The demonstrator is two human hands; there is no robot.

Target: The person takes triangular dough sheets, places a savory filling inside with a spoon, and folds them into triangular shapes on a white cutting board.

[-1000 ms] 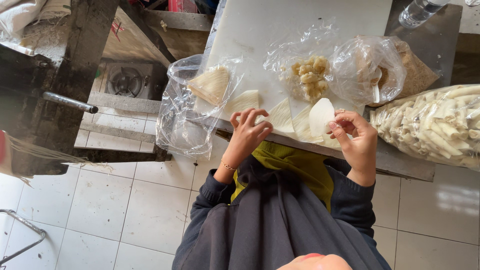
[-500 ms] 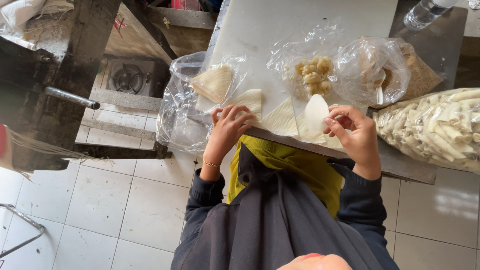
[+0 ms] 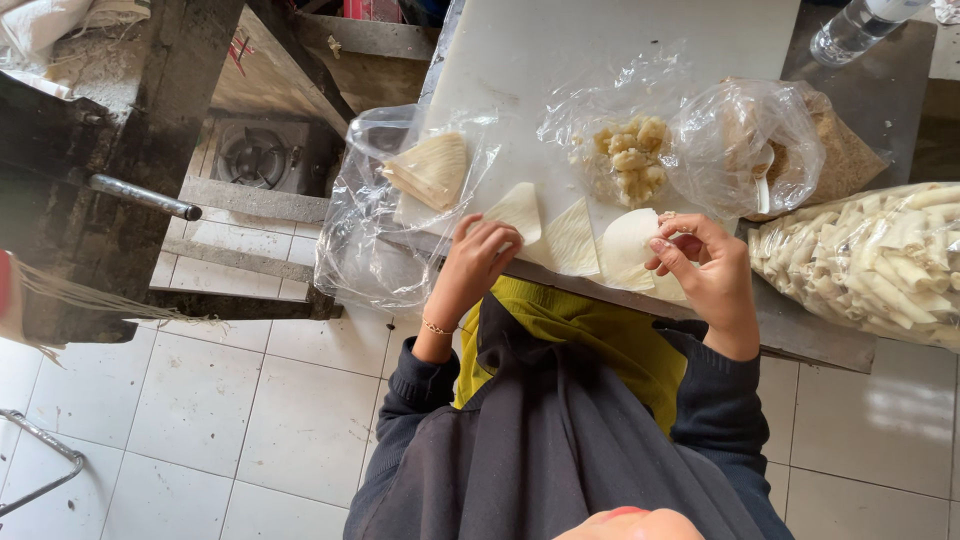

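A white board point(image 3: 620, 60) carries thin wrapper sheets at its near edge. The left hand point(image 3: 480, 262) pinches one wrapper point(image 3: 520, 208); the right hand point(image 3: 705, 275) grips another sheet point(image 3: 628, 245). They look light, limp and tearable, best held by corners. A filling bag point(image 3: 625, 160) and a bag of rolls point(image 3: 880, 262) crowd the right.

A gas burner point(image 3: 252, 157) sat low on the left beneath a dark metal frame point(image 3: 120, 120), with a steel handle point(image 3: 143, 196) jutting out. Pale floor tiles point(image 3: 180, 420) spread below. At the top right — on a grey counter point(image 3: 880, 90) — lay a clear plastic bottle point(image 3: 860, 25) (only partly in view) above a brown crumb-filled bag point(image 3: 845, 150).
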